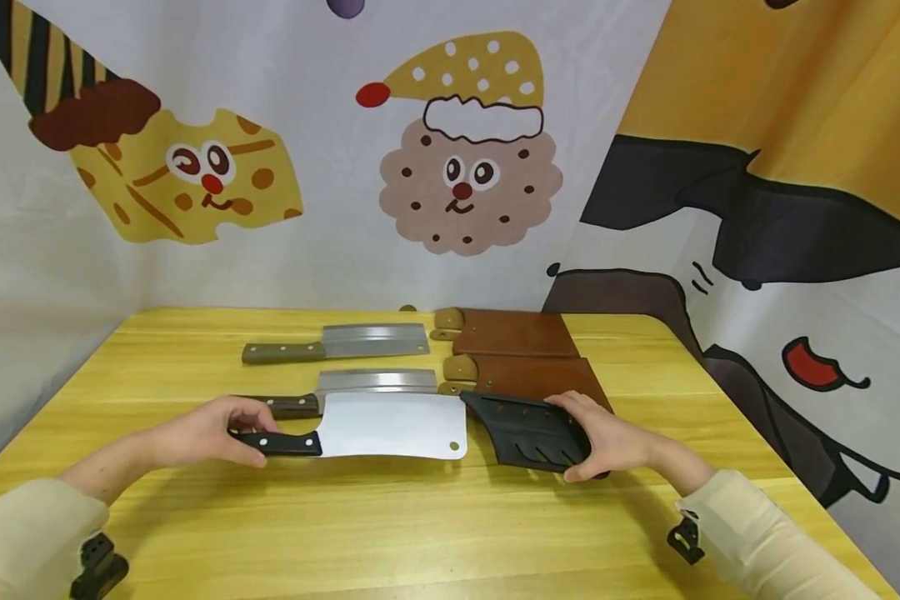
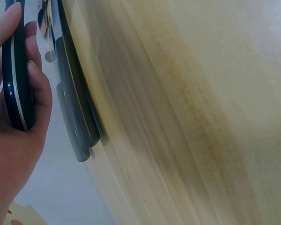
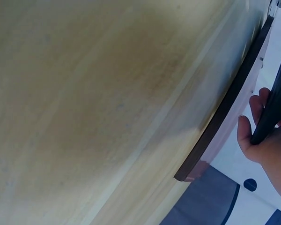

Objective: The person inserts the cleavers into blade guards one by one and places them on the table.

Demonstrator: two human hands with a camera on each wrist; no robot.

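Left hand (image 1: 210, 431): grip curled round the black handle of the cleaver (image 1: 378, 426), blade flat on the desk (image 1: 420, 525). Right hand (image 1: 607, 442): grip pinching the black sheath (image 1: 528, 429), just right of the blade tip. Behind them: two more cleavers (image 1: 345, 342) and two brown sheaths (image 1: 517, 333).

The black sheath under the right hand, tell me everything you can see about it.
The black sheath looks like moulded plastic, roughly cleaver-shaped, with small holes along its upper edge and long slots near its lower edge. It appears empty. It lies nearly flat on the yellow wooden table, its open end turned toward the cleaver but apart from its blade. The right hand holds its far end, fingers curled over the top, thumb below. Behind it lies a brown leather sheath, overlapped in this view.
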